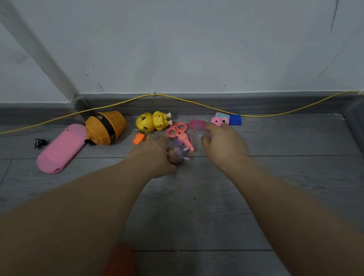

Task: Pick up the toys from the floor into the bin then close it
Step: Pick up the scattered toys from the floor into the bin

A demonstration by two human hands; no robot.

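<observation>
My left hand (pixel 154 155) curls around a small purple-haired doll (pixel 175 155) on the grey plank floor (pixel 202 209). My right hand (pixel 221 142) closes on a clear plastic bottle with a pink cap (pixel 197 128), beside the pink toy scissors (pixel 178 131) and yellow plastic duck (pixel 153 121).

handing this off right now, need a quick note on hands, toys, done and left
Left hand: closing on a small purple doll; grip not certain.
Right hand: on a clear bottle with a pink cap.
On the floor by the wall: pink scissors, yellow duck, pink toy camera, blue block, orange piece.
Bin not clearly in view. All toys left; then close it.
</observation>
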